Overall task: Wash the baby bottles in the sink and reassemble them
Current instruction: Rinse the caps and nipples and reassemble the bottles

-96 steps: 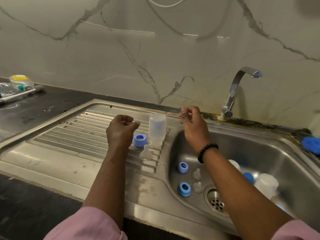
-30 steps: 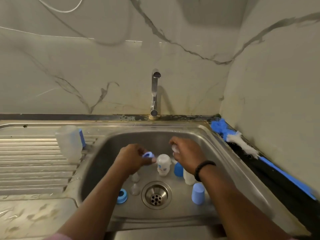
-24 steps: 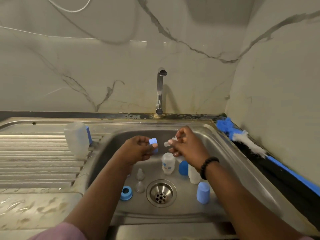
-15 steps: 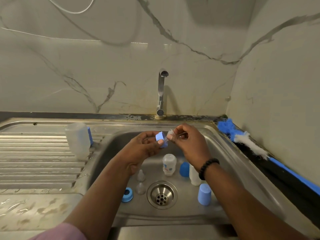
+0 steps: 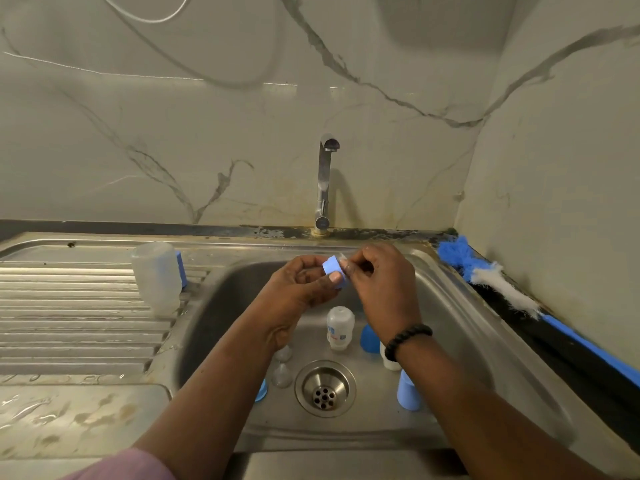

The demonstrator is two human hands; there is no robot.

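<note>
While loose teats [image 5: 282, 370] and a blue cap [image 5: 408, 393] wait by the drain [image 5: 325, 388], the left hand [image 5: 298, 289] grasps a blue ring [image 5: 333, 268] above the sink [image 5: 485, 358]; the right hand [image 5: 381, 282], pinching a clear teat [image 5: 344, 260], has closed the gap, so reassembly has likely begun.

Marble-veined wall panels [image 5: 207, 133] met at a corner; chrome tap [image 5: 325, 181] stood behind; dark worktop [image 5: 554, 344] ran along the right.
</note>
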